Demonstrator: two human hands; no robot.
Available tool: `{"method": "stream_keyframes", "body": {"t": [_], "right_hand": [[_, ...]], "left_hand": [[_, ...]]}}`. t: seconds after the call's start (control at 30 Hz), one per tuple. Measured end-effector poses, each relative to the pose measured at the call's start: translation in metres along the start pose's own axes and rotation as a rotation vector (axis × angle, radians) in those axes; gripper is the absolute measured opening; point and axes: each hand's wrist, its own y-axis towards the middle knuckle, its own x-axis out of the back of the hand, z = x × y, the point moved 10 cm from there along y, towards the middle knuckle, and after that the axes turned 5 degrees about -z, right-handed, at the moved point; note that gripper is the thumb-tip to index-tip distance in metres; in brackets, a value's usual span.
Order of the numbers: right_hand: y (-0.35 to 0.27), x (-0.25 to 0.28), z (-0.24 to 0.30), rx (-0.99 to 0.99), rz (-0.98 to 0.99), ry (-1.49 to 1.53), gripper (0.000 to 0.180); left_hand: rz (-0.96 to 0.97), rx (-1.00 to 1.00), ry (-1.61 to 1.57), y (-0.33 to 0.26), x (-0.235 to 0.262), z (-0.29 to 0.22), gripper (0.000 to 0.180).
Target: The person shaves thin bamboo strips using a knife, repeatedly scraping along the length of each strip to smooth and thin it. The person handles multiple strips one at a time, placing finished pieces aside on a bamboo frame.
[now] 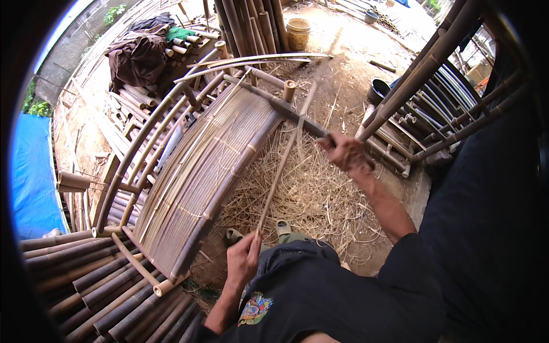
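My right hand [346, 153] is closed round the handle of a long dark-bladed machete [311, 126], held out to the right of my body. Its blade points up and left, blurred a little, and crosses a thin bamboo strip [280, 171]. I cannot tell whether blade and strip touch. The strip's lower end is in my left hand [243, 262], fingers wrapped round it, and it slants up and away. Left of both hands stands a bamboo bench [197, 177] with a slatted seat; a few loose pale strips lie along it and over its far end.
Curly bamboo shavings [309, 200] cover the ground by my feet. Dark bamboo poles [114, 291] are stacked at lower left. To the right stands a bamboo frame [423, 74], with a black bucket [378, 90] beside it. Farther off is a yellowish bucket [298, 35].
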Motion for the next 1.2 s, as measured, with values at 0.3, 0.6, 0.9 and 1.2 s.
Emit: {"method": "stream_keyframes", "body": {"t": [0.3, 0.6, 0.9, 1.2], "right_hand": [[-0.012, -0.006, 0.020, -0.115, 0.219, 0.202, 0.076], [-0.034, 0.021, -0.061, -0.201, -0.047, -0.054, 0.062], [-0.067, -0.015, 0.033, 0.225, -0.054, 0.010, 0.062], [-0.003, -0.011, -0.030, 0.050, -0.125, 0.059, 0.060]], "left_hand": [[0.197, 0.378, -0.403, -0.024, -0.013, 0.085, 0.032], [0.053, 0.344, -0.403, 0.003, 0.012, 0.081, 0.054], [-0.015, 0.196, -0.067, 0.000, 0.005, 0.072, 0.050], [0.067, 0.196, 0.013, -0.052, -0.001, 0.064, 0.045]]}}
